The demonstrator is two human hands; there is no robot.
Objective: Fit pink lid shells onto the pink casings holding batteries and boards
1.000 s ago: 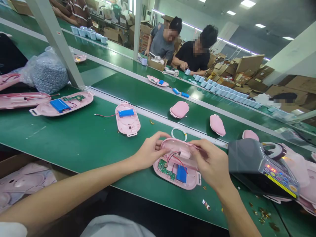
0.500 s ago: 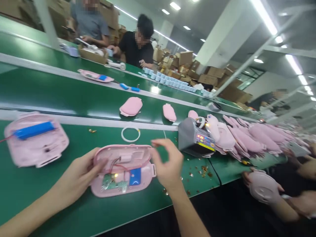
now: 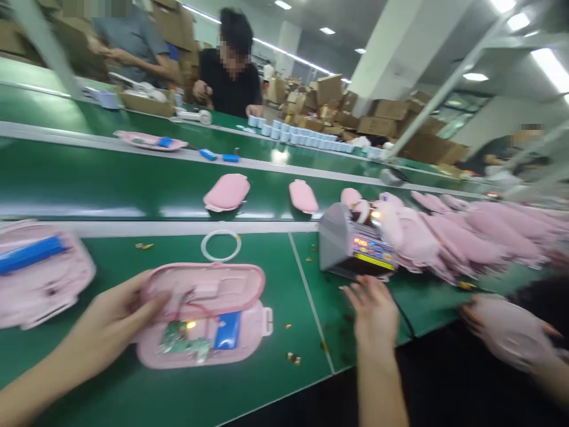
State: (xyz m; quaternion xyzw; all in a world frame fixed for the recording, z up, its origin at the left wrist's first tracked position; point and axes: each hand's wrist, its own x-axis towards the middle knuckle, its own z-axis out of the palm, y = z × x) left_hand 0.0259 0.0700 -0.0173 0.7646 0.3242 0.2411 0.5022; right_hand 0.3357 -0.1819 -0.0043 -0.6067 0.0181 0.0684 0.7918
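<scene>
My left hand [image 3: 120, 314] is closed on the left edge of a pink plastic casing [image 3: 253, 279], thumb over the raised upper half. Inside the tilted-open casing sit a green circuit board [image 3: 184, 341] with a lit yellow spot, a blue battery [image 3: 227, 330] and thin red and dark wires. At the front of a grey tape dispenser [image 3: 335, 243] with a lit display, my right hand [image 3: 374, 311] has its fingers apart, and nothing shows in them. Whether its fingertips touch the machine I cannot tell. Behind the casing lies a white ring [image 3: 221, 245].
Another pink shell [image 3: 71, 276] with a blue battery is at the left. Many pink casings [image 3: 471, 237] are heaped right of the dispenser, where a co-worker's hands hold a pale shell [image 3: 511, 326]. Small copper-coloured bits [image 3: 293, 358] dot the green bench. Two pink casings [image 3: 227, 191] lie beyond.
My right hand has left the casing's right edge and moved right to the front of the tape dispenser. My left hand keeps hold of the casing. The view has shifted slightly.
</scene>
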